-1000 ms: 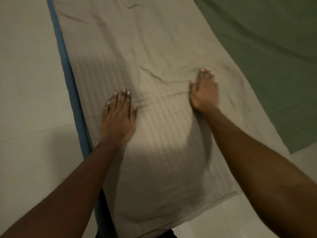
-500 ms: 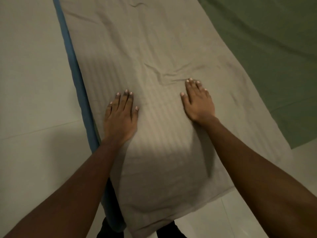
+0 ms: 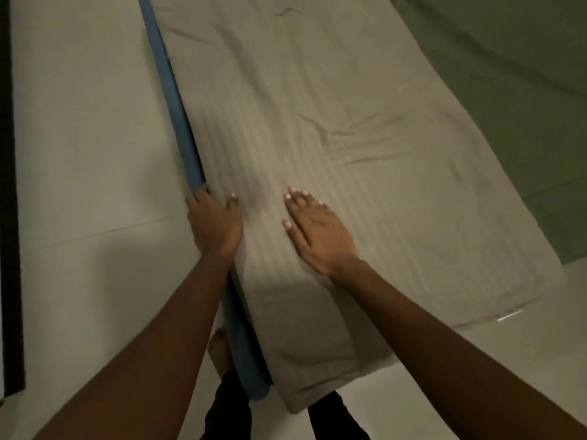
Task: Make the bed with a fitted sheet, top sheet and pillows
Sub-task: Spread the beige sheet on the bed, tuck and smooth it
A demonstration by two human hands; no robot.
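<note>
That striped beige sheet [image 3: 317, 128] looks soft and light, best gripped along its edge, where the left hand [image 3: 214, 222] curls over the blue mattress side [image 3: 178, 112] while the right hand [image 3: 317, 233] lies flat and open.

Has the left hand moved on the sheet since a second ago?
Yes. The left hand slid left off the striped beige sheet top to the blue mattress edge, fingers curling over it.

The striped sheet [image 3: 317, 122] lay flat and open beyond both hands, broken only by low creases [image 3: 349, 138] near its right edge. The left hand [image 3: 214, 225] blocked the blue left edge [image 3: 178, 115]; the floor [image 3: 79, 138] alongside was bare. A green cloth [image 3: 508, 90] bordered the right edge.
</note>
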